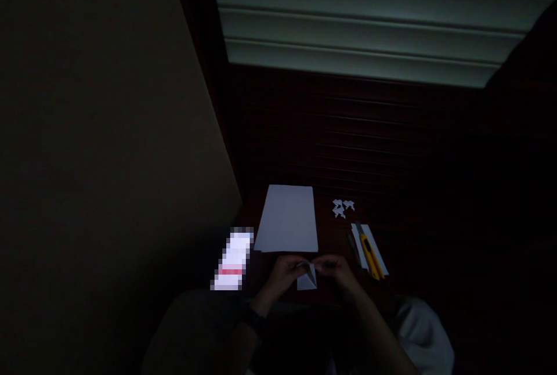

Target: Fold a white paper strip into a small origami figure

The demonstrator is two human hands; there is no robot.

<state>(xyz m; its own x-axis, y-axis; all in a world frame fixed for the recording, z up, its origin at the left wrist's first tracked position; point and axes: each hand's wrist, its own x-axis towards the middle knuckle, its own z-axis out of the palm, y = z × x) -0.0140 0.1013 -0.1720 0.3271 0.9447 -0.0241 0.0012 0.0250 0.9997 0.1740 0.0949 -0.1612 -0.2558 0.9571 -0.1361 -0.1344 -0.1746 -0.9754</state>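
Between my hands is a small piece of folded white paper point(307, 280), its creased upper part raised and its lower part flat near the table's front edge. My left hand point(287, 270) pinches its upper left side. On the upper right, the fingers of my right hand point(334, 266) are closed on the same paper. A stack of white paper sheets point(289, 218) lies just beyond my hands. Several small folded white paper figures point(342, 208) sit to the right of the stack. The room is dim, so the fingertips are hard to make out.
To the right, a yellow utility knife point(369, 254) rests on white paper strips point(378, 244), with a dark slim object point(352, 247) beside them. At the left lies a lit, pixelated screen point(234, 259). A wall point(130, 102) rises on the left; pale slats point(357, 21) stand behind the dark table.
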